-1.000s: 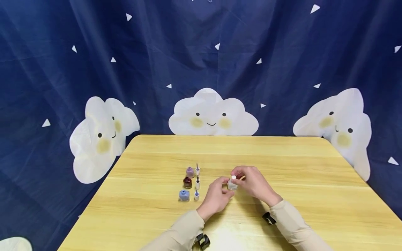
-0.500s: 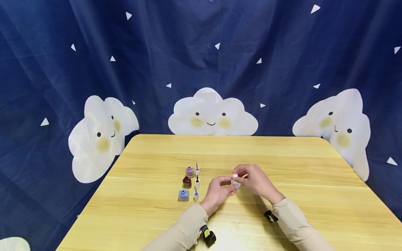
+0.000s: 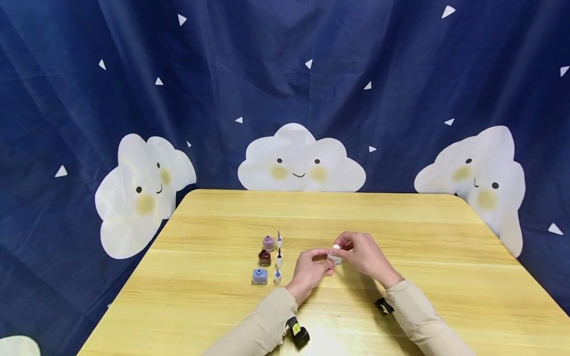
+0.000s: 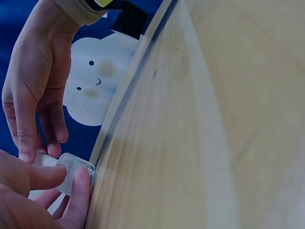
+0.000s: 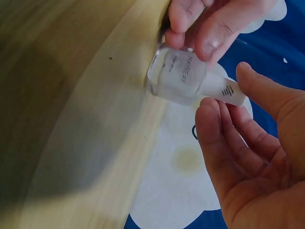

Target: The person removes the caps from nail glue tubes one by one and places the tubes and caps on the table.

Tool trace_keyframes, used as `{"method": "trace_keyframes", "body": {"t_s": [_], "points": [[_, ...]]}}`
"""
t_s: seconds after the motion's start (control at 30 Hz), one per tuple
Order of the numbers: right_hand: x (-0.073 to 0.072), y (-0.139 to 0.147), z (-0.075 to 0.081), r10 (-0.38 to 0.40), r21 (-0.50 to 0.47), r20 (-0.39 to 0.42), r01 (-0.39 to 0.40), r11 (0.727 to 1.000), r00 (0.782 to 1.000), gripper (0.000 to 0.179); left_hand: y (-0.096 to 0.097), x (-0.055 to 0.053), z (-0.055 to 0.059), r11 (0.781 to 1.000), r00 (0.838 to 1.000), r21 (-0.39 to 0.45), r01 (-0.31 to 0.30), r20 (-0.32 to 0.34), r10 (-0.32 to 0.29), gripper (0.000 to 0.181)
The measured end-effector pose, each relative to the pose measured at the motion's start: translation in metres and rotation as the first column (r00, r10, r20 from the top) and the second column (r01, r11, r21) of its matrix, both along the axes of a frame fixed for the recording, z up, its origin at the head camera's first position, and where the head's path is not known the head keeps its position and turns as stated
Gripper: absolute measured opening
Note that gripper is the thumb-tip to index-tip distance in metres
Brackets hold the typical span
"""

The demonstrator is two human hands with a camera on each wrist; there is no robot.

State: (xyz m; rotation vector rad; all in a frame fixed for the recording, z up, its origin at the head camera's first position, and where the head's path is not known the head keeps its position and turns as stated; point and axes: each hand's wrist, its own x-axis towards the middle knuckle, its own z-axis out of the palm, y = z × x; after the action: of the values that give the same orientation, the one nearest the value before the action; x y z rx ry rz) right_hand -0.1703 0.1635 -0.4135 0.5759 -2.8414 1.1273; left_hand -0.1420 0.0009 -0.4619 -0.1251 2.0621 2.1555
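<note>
A small clear nail polish bottle [image 5: 178,74] with whitish contents and a white cap [image 5: 221,89] stands at the table's middle. My left hand [image 3: 309,272] holds the bottle's glass body between thumb and fingers, also seen in the left wrist view. Around the cap curl the thumb and fingers of my right hand [image 3: 365,254]; the cap is on the bottle. To the left stand three uncapped polish bottles in a column: lilac [image 3: 268,243], dark red [image 3: 264,258] and blue [image 3: 260,277]. Beside each, a white brush cap [image 3: 279,260] stands with its brush upward.
The light wooden table [image 3: 213,306] extends around the hands. Behind it hangs a dark blue curtain [image 3: 213,74] with white triangles and smiling clouds. Black straps with devices [image 3: 297,333] are on both wrists.
Both hands and the whitish bottle have shifted slightly right and away from me. My left fingers have closed in nearer around the bottle. The three bottles and brush caps remain in place.
</note>
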Motion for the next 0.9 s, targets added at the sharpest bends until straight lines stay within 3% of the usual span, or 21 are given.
{"method": "trace_keyframes", "body": {"t_s": [0.53,0.9], "points": [[0.0011,-0.0018,-0.0044,-0.114,0.067,-0.052,0.117,0.991,0.992,0.026,0.0004,-0.0035,-0.0025,0.999,1.0,-0.046,-0.011,0.0,0.011,0.031],[0.0013,-0.0013,-0.0039,-0.009,0.093,-0.153,0.023,0.995,0.988,0.02,0.0022,-0.0021,-0.0025,0.997,0.999,-0.078,0.019,-0.04,-0.022,0.029]]}}
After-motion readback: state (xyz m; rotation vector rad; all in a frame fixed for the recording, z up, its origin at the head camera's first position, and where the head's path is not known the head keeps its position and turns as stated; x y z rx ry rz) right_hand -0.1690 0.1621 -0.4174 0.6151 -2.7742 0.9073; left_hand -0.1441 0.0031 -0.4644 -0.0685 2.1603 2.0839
